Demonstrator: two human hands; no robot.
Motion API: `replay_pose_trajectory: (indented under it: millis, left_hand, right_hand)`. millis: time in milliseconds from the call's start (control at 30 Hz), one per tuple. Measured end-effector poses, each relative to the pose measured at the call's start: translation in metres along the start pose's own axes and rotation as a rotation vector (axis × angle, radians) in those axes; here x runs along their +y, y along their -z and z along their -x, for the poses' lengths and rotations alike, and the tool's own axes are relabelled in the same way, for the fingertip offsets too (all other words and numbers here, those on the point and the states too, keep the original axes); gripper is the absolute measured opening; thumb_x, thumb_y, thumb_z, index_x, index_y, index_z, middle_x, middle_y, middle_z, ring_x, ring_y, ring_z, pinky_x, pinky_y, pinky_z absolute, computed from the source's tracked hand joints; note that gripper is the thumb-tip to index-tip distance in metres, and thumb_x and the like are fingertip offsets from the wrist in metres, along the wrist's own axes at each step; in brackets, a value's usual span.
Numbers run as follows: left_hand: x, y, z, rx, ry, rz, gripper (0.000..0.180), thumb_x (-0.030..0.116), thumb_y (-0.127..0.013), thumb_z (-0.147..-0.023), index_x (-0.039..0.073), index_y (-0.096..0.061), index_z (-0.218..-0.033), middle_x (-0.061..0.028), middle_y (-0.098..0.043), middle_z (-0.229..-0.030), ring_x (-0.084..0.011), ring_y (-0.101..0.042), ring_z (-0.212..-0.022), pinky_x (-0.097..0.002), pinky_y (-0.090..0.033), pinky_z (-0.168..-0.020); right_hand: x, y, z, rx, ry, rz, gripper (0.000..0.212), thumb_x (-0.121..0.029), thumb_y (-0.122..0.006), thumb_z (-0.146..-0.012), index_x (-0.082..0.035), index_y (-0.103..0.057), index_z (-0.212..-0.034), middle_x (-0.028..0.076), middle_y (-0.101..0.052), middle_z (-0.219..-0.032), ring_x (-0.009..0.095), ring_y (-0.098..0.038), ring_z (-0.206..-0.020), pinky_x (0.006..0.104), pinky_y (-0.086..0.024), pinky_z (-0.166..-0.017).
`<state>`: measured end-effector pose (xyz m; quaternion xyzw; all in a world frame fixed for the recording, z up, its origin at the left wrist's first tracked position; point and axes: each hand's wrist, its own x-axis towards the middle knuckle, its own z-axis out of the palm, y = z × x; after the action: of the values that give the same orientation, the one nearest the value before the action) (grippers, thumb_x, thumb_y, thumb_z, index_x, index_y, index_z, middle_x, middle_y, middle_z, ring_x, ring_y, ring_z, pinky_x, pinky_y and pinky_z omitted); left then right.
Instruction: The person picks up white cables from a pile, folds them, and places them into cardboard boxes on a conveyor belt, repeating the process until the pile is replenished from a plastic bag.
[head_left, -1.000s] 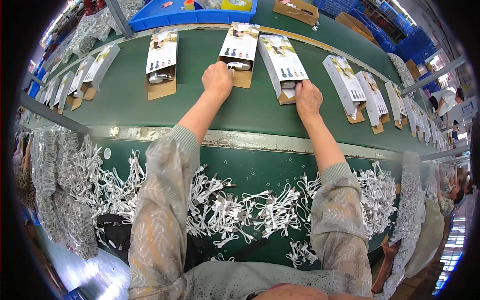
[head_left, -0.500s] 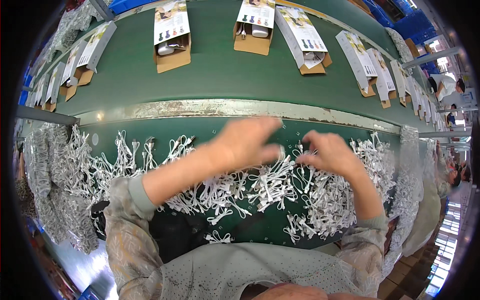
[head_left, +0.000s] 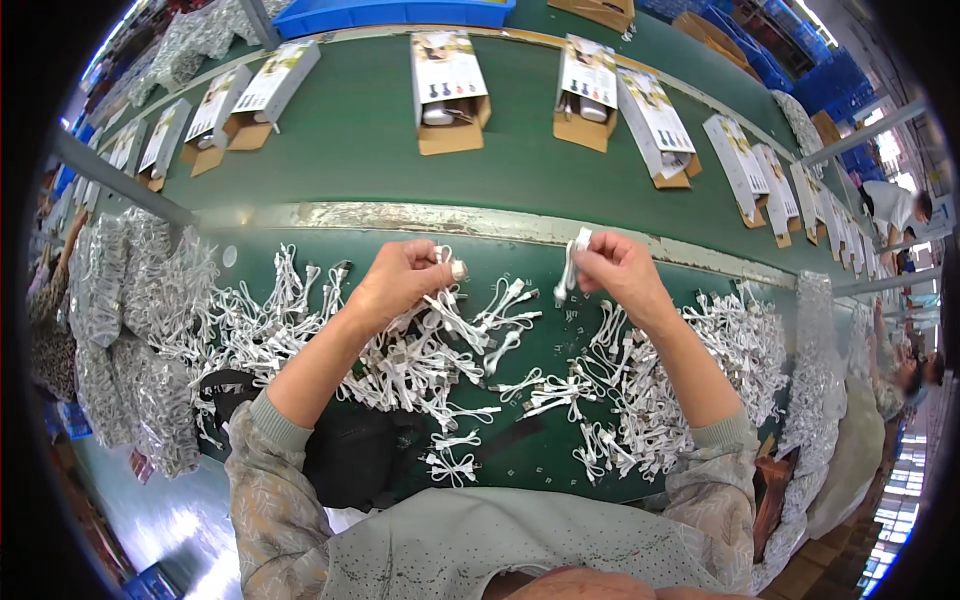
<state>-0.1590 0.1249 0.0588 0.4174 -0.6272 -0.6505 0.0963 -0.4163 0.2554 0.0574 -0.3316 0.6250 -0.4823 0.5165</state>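
Observation:
My left hand (head_left: 398, 282) is above the left part of the cable heap, thumb and fingers pinching the end of a short white charging cable (head_left: 452, 312). A white wrap or cap (head_left: 459, 270) shows at the thumb tip. Near the metal rail, my right hand (head_left: 622, 275) is closed on a folded white charging cable (head_left: 568, 270), which hangs beside the fingertips. Below the hands, many looped white cables lie in a left heap (head_left: 405, 370) and a right heap (head_left: 660, 400), with a few loose ones (head_left: 545, 390) between them on the green tabletop (head_left: 530, 450).
Beyond the worn metal rail (head_left: 420, 215), open printed boxes (head_left: 450, 85) with white items inside lie on a green belt (head_left: 350, 165). Clear plastic-wrapped bundles (head_left: 150, 390) stand at the left, others (head_left: 808, 370) at the right. A black bag-like item (head_left: 350, 455) lies near my left forearm.
My left hand has drawn back leftward and now pinches a cable. My right hand has closed on a cable and lifted slightly toward the rail. The boxes appear farther right in view.

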Motion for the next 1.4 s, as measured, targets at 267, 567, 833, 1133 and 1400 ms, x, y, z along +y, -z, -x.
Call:
replay_pose_trajectory:
  millis: [267,567,833,1133,1400]
  left_hand:
    - [-0.016,0.022,0.002,0.118,0.024,0.203,0.021,0.022,-0.065,-0.085,0.002,-0.06,-0.084,-0.0021,-0.06,-0.073,-0.0051,-0.051,-0.057,-0.0206,-0.045,-0.05]
    - [-0.014,0.023,0.006,0.102,0.041,0.236,0.026,0.023,-0.051,-0.094,-0.003,-0.053,-0.101,-0.0112,-0.063,-0.092,-0.0136,-0.062,-0.074,-0.0255,-0.054,-0.065]
    - [-0.016,0.026,0.007,0.169,-0.123,-0.422,0.023,0.012,-0.058,-0.085,-0.004,-0.059,-0.1,-0.0031,-0.058,-0.082,-0.0062,-0.051,-0.072,-0.0238,-0.045,-0.064]
    - [-0.006,0.035,0.034,0.211,-0.235,-0.71,0.01,0.002,-0.059,-0.076,-0.003,-0.061,-0.085,-0.0121,-0.06,-0.086,-0.0234,-0.06,-0.073,-0.031,-0.049,-0.069]
    - [-0.002,0.074,0.004,0.513,-0.242,-0.362,0.015,0.01,-0.064,-0.079,-0.004,-0.064,-0.086,-0.0051,-0.062,-0.069,-0.0095,-0.052,-0.061,-0.0261,-0.044,-0.059]
  right_hand:
    - [0.007,-0.047,-0.107,0.355,0.678,0.317,0.008,-0.002,-0.061,-0.084,-0.001,-0.058,-0.091,0.003,-0.061,-0.089,0.008,-0.057,-0.067,0.024,-0.049,-0.061]
    - [0.038,-0.021,-0.224,0.619,1.074,0.914,0.016,-0.003,-0.059,-0.075,-0.008,-0.052,-0.088,0.01,-0.059,-0.09,0.03,-0.061,-0.078,0.038,-0.051,-0.061]
    - [0.039,-0.012,-0.149,0.587,0.882,1.08,0.029,0.0,-0.051,-0.082,-0.003,-0.056,-0.11,0.015,-0.061,-0.102,0.033,-0.058,-0.097,0.04,-0.047,-0.083]
    - [0.034,-0.042,-0.012,-0.311,0.576,0.834,0.018,-0.012,-0.062,-0.079,-0.006,-0.059,-0.096,0.011,-0.056,-0.093,0.029,-0.055,-0.088,0.0383,-0.046,-0.078]
    - [0.012,-0.055,-0.02,-0.303,0.27,0.602,0.014,-0.014,-0.063,-0.084,-0.002,-0.06,-0.091,0.005,-0.063,-0.078,0.011,-0.055,-0.064,0.0261,-0.046,-0.061]
